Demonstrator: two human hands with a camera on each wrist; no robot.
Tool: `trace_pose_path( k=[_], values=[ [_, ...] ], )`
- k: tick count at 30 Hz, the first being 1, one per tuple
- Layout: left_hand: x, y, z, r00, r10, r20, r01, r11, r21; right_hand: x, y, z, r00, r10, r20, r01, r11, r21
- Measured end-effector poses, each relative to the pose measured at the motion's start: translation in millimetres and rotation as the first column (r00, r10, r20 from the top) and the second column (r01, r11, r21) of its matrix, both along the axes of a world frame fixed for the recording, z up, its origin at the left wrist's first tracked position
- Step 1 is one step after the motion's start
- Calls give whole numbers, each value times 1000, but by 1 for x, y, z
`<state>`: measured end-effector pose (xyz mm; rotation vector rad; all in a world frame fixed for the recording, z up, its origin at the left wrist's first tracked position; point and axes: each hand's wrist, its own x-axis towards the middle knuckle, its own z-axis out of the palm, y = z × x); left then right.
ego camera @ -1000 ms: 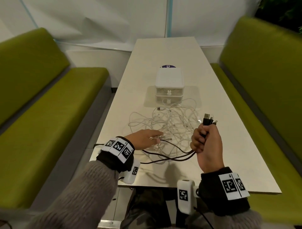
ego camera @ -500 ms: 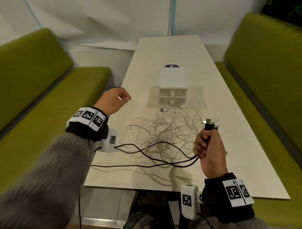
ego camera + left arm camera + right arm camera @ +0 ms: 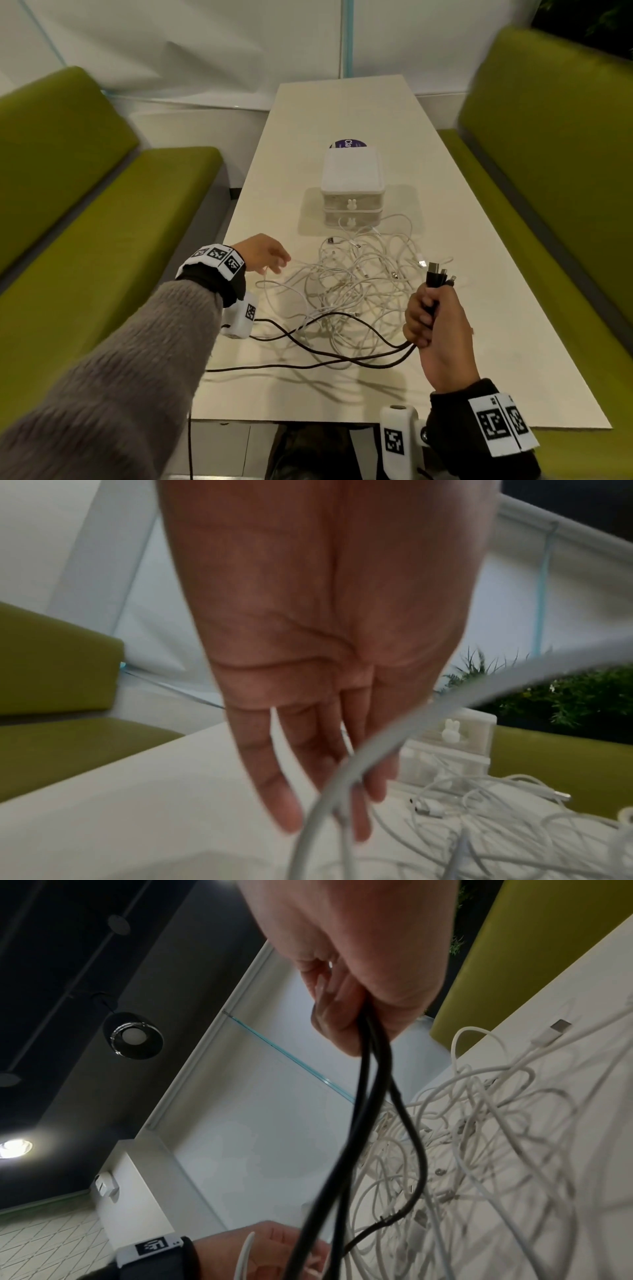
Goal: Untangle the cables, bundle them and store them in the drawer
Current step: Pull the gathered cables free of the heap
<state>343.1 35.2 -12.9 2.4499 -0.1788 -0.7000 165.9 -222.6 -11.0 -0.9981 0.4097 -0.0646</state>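
A tangle of white cables (image 3: pixel 352 274) lies mid-table in front of a small white two-drawer box (image 3: pixel 352 178) whose drawers are closed. My right hand (image 3: pixel 435 325) grips a doubled black cable (image 3: pixel 308 342) in a fist, with the plug ends sticking up above it. The black cable trails left across the table and off its near-left edge. My left hand (image 3: pixel 270 255) hovers at the tangle's left edge with its fingers loose and nearly straight (image 3: pixel 284 799). One white cable (image 3: pixel 342 772) runs across those fingers. In the right wrist view the black strands (image 3: pixel 363 1096) hang from my fist (image 3: pixel 359 961).
The long cream table (image 3: pixel 479 274) stands between two green benches, one on the left (image 3: pixel 102 240) and one on the right (image 3: pixel 548 171). A round purple sticker (image 3: pixel 347 144) lies behind the drawer box. A white wall closes the far end.
My left hand left the tangle, rose to the left in a fist, and has now dropped back to the tangle's left edge with loosened fingers. The right hand kept its grip, barely moving.
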Motion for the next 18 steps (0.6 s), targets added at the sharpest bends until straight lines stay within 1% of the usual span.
trace_pose_path(
  k=[2,4,6,8,9,10,11,12,14,15,16,18],
  values=[
    [1,-1,11,989,9,146,10,992,-128,1,0,-1,1000,5,-2,-5,1000,-2],
    [0,-6,30,944,44,328,36,972,-233,2,2,-1,1000,11,-7,-11,1000,-4],
    [-4,-13,56,866,118,485,86,922,-378,3,3,-1,1000,11,-9,-11,1000,-3],
    [-11,-20,85,769,223,599,156,843,-515,3,4,-1,1000,7,-9,-7,1000,-5],
    [-15,-23,98,726,266,634,186,812,-553,3,4,-1,1000,5,-10,-5,1000,-6],
    [-19,-27,108,693,288,661,208,798,-566,2,4,0,1000,4,-11,-4,1000,-7],
    [-22,-30,113,678,284,678,219,803,-555,2,4,0,1000,3,-10,-3,1000,-9],
    [-25,-34,115,685,251,684,222,822,-524,2,5,1,1000,3,-10,-3,1000,-13],
    [-30,-38,106,731,153,665,219,870,-441,1,6,4,1000,5,-8,-6,1000,-17],
    [-33,-38,100,743,133,656,219,878,-426,0,7,5,1000,9,-5,-9,1000,-18],
    [-35,-38,95,739,144,658,219,872,-437,-1,8,6,1000,11,0,-11,1000,-20],
    [-41,-36,94,704,212,678,217,845,-490,-2,8,8,1000,12,15,-12,1000,-27]
  ],
)
